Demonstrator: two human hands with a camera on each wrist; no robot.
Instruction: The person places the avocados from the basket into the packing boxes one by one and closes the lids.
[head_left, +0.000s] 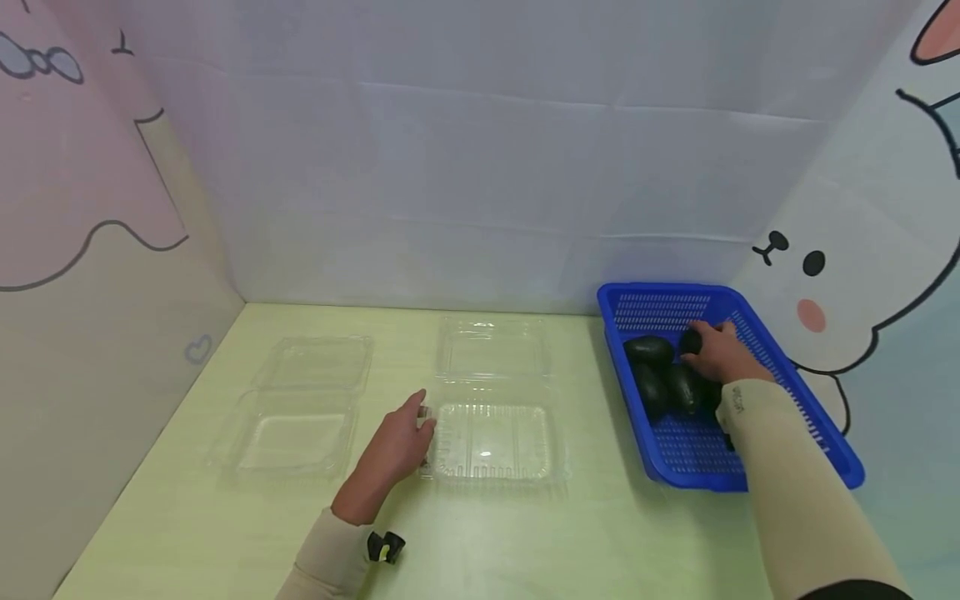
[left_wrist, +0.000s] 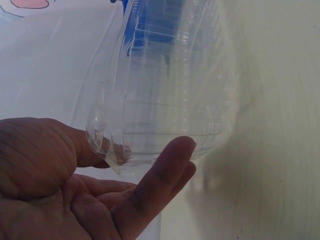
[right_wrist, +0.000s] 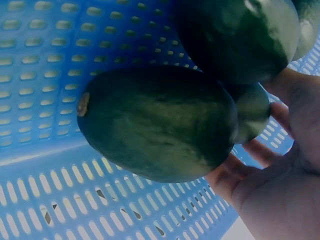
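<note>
A pale sheet (head_left: 480,167) backs a yellow-green table (head_left: 600,542). The right hand (head_left: 726,354) has fingers and thumb curled round a dark fruit (head_left: 690,341) inside the blue basket (head_left: 690,480); the left hand (head_left: 393,446) pinches the left edge of the middle box (head_left: 491,442). More dark fruits (head_left: 648,350) lie beside the held one, on the basket's slotted floor. The clear middle box stands open, lid toward the sheet; a second box (head_left: 296,442), also open, lies to its left.

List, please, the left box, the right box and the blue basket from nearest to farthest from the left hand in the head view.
1. Right box: touching the left hand, on its right.
2. Left box: apart, on its left.
3. Blue basket: far right.
</note>
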